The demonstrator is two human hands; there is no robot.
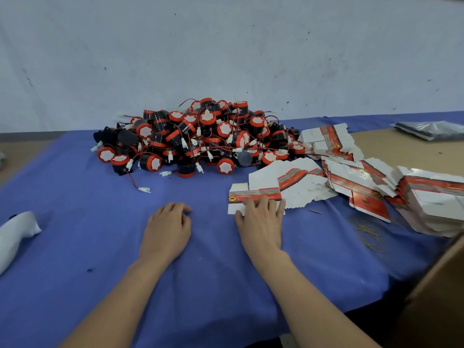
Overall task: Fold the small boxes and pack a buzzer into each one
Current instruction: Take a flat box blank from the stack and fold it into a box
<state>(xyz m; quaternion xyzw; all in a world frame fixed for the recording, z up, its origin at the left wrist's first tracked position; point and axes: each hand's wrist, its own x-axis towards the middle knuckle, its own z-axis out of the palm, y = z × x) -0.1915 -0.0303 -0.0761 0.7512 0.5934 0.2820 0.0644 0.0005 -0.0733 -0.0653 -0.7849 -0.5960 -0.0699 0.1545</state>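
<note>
Right hand (pixel 261 219) presses flat box (pixel 253 194); left hand (pixel 167 227) rests on cloth (pixel 75 197).

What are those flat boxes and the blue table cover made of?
Flat boxes: probably thin printed card, white inside, with crisp die-cut edges, fanned in stacks. Blue cover: apparently soft matte cloth; it wrinkles and hangs over the near edge.
</note>
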